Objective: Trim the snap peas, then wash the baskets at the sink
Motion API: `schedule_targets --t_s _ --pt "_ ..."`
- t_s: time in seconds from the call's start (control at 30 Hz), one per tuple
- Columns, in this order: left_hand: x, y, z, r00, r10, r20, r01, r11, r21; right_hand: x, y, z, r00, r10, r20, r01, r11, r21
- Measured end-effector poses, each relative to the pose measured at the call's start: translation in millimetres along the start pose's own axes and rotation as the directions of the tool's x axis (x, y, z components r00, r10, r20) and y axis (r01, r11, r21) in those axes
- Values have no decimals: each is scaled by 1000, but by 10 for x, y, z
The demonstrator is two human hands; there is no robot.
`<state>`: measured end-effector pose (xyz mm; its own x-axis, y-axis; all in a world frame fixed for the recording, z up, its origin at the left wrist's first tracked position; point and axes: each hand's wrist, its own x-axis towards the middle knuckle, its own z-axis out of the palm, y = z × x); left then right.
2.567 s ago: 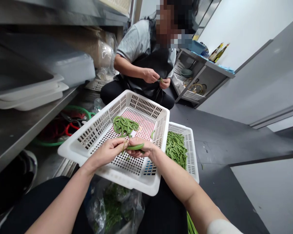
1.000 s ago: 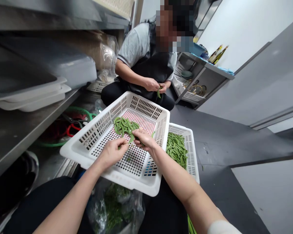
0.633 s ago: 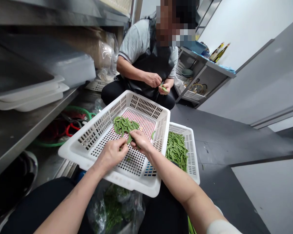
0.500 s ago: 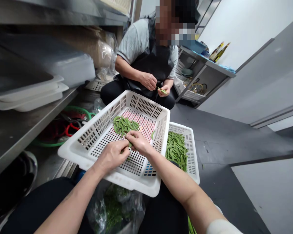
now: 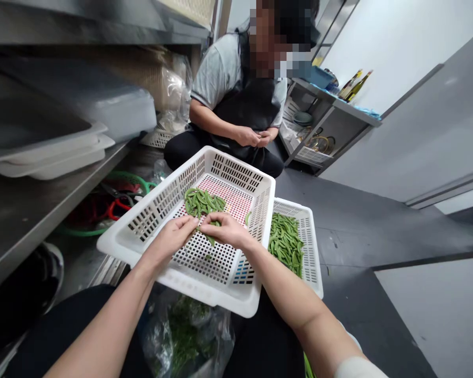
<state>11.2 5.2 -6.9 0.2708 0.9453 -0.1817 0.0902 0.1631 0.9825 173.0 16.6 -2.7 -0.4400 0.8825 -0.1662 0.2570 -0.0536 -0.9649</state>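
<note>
We're looking into a white plastic basket [image 5: 189, 287], all slotted walls and a square-holed grid for a floor, with red showing through the far mesh. A heap of slim, curved, matte-green pods [image 5: 203, 202] sits loosely tangled on that grid. Just beside it, to our right, a second white basket [image 5: 312, 254] carries a much deeper bed of pods, and below us there's a crinkled clear plastic bag [image 5: 189, 336] with leafy greens inside. Across from us, a person in a slick black apron [image 5: 252, 102] has both hands together. Now the fingers: our right hand [image 5: 225, 230] curls around a pea pod [image 5: 212, 240], its green end poking out under the fingers, while our left hand [image 5: 172, 237] meets it, thumb and forefinger pinching at the pod's tip, above the grid and just short of the heap.
</note>
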Motion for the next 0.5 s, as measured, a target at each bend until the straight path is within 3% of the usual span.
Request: schedule_targets --t_s 0.03,0.1,0.2,0.27,0.37,0.5 --pt "0 -3 0 1000 4 8 -4 1000 18 -6 -24 5 996 -74 -40 67 987 -146" --pt "-4 -8 -10 999 0 51 -2 1000 23 -26 -65 9 978 -206 -6 190 911 -366" --pt "-7 -30 -23 994 -46 104 60 989 -138 -46 -73 33 955 -280 95 294 860 -418" --pt "-2 -45 -34 989 -95 114 127 938 -323 -27 -43 62 958 -277 74 287 912 -293" --pt "3 -15 -76 980 -152 127 197 802 -564 84 9 59 979 -199 -36 202 975 88" --pt "-23 133 -171 977 -206 45 170 646 -744 398 67 -128 970 31 -241 102 847 522"
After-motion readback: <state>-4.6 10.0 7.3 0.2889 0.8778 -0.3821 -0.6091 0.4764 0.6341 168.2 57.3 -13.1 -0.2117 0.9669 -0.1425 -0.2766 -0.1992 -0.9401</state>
